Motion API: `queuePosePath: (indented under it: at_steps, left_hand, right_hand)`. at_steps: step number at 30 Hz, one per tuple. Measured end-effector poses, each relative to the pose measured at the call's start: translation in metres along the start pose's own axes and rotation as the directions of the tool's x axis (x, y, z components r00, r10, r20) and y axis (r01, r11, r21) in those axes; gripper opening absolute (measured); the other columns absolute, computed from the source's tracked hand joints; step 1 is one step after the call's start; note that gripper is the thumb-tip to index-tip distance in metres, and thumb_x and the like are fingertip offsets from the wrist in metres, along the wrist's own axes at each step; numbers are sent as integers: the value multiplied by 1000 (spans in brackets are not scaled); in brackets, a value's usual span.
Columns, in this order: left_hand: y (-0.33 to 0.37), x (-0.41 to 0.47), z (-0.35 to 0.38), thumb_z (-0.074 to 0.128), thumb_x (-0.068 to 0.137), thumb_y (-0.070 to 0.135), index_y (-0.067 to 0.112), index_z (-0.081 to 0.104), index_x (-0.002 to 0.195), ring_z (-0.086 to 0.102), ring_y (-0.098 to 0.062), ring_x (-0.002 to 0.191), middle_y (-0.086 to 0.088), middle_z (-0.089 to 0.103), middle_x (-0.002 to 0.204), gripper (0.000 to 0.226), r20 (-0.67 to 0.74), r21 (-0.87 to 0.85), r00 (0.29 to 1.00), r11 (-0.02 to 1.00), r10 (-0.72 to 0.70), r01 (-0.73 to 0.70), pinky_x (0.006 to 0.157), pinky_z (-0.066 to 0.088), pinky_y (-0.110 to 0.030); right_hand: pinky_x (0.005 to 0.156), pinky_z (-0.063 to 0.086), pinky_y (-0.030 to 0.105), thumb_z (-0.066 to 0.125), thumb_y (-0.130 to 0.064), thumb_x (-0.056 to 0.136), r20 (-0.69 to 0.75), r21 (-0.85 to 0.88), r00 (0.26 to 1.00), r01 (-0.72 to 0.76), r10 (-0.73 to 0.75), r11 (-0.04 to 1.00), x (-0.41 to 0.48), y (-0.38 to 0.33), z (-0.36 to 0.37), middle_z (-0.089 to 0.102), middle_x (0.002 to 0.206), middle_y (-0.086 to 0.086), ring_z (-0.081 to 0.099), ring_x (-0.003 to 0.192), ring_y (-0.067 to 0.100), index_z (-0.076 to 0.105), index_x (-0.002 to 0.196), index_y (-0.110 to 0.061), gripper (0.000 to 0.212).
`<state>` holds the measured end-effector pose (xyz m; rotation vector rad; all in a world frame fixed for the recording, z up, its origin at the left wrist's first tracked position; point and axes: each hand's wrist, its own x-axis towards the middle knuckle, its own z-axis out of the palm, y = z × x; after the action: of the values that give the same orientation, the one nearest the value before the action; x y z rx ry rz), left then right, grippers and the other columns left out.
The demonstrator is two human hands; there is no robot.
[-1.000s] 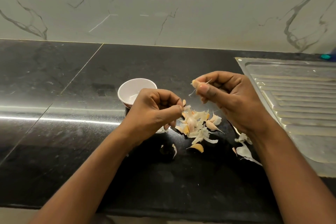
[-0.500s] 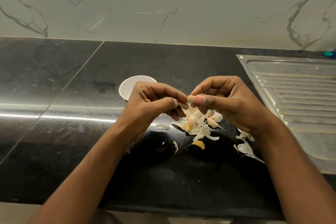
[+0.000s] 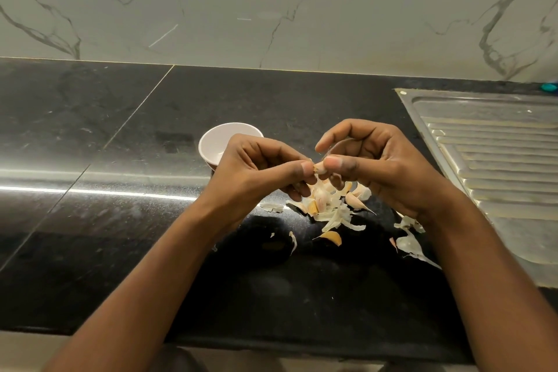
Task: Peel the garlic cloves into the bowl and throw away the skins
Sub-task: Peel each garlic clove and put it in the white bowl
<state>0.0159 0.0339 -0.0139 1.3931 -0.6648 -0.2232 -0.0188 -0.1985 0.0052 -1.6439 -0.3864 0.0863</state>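
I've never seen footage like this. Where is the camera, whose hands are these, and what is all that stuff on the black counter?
No machine here: a person works with two bare hands. The one camera sits on their head and looks forward and down, so the arms enter from the bottom. The left hand and right hand both pinch one small garlic clove between thumb and fingers, above the black countertop. Beneath them lies a pile of papery skins and cloves. A small white bowl stands just behind the left hand, and its contents are hard to make out. A steel sink drainboard lies to the right.
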Motion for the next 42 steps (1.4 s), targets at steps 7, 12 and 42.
queuePosePath:
  at_steps: [7,12,42]
  left_hand:
    - [-2,1,-1,75,88,8,-4,78,91,70,-26,62,-25,75,80,12,-20,43,1000,999,-9,10,58,58,-30]
    - [-7,1,1,77,90,2,2,77,85,65,-22,57,-14,73,71,5,-63,97,998,995,17,-11,52,52,-26]
    - [-9,5,1,68,91,8,6,73,84,60,-21,59,-15,66,69,9,-117,85,993,996,-2,12,54,49,-27]
  right_hand:
    - [73,61,31,73,-11,91,-12,-55,1000,8,-9,998,1,0,2,78,92,16,72,77,23,70,116,-3,27]
    - [78,62,33,75,-16,91,-28,-91,1000,10,-13,996,2,1,5,79,94,15,74,80,24,69,121,-9,31]
    - [76,63,31,62,-12,104,-63,-215,990,110,-126,971,5,6,7,80,96,13,78,83,25,72,119,-1,21]
